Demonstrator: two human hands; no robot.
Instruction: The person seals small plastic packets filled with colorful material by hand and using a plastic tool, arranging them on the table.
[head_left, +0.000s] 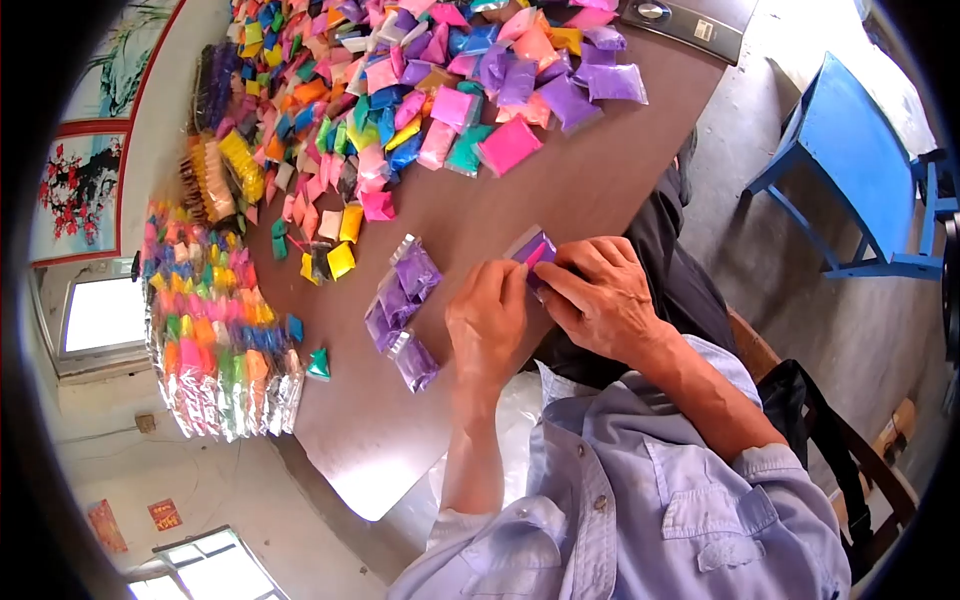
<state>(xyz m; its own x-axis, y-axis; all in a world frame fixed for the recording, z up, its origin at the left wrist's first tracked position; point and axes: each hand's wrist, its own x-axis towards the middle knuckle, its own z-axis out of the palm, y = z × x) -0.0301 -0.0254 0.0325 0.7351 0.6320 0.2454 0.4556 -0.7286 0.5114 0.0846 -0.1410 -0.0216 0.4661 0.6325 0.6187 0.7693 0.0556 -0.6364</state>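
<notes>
A small purple packet (533, 241) with a shiny clear edge is between my hands, close to the table's near edge. Something pink and narrow shows on its face; I cannot make out what it is. My left hand (487, 312) pinches the packet's left side, fingers bent and pressed together. On its other side, my right hand (608, 295) grips it with thumb and fingers, partly covering it. Left of my left hand lies a group of purple packets (402, 290) in clear wrapping. One more purple packet (413, 362) lies at the near end of that group.
A large heap of colourful packets (400, 110) covers the far part of the brown table (590, 190). Clear bags of packets (215, 340) stand at the left edge, near a green packet (318, 364). A flat scale-like device (690, 27) lies far right. A blue stool (850, 150) stands on the floor.
</notes>
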